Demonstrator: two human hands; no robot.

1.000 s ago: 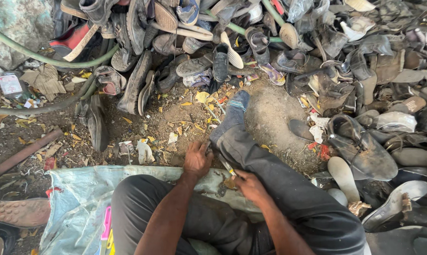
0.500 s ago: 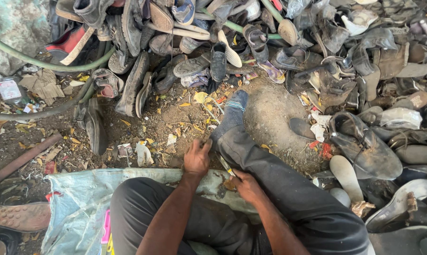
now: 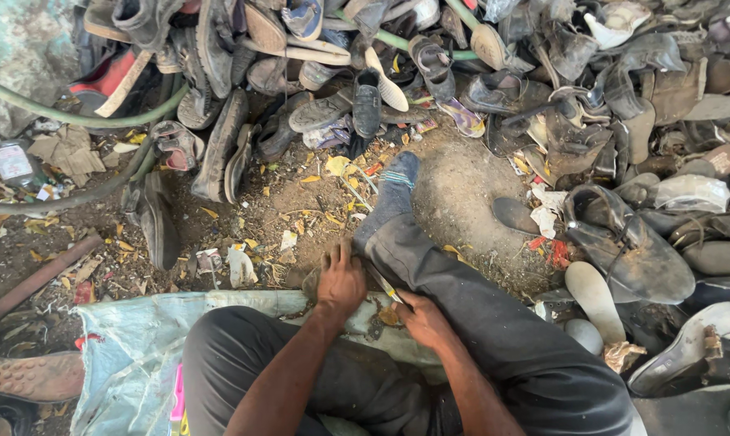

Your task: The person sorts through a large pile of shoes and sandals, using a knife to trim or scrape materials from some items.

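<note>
Sitting on a sheet on the dirt, working something small between the legs

Going left to right: the sheet keeps the person off the dirt. Left hand is flat, fingers spread, pressing a piece down so it stays put; too hidden to tell what it is. Right hand is closed around a thin tool angled toward it. The shoe pile sits within easy reach on the right.

Left hand presses flat, fingers spread; right hand curled in a grip.
</note>
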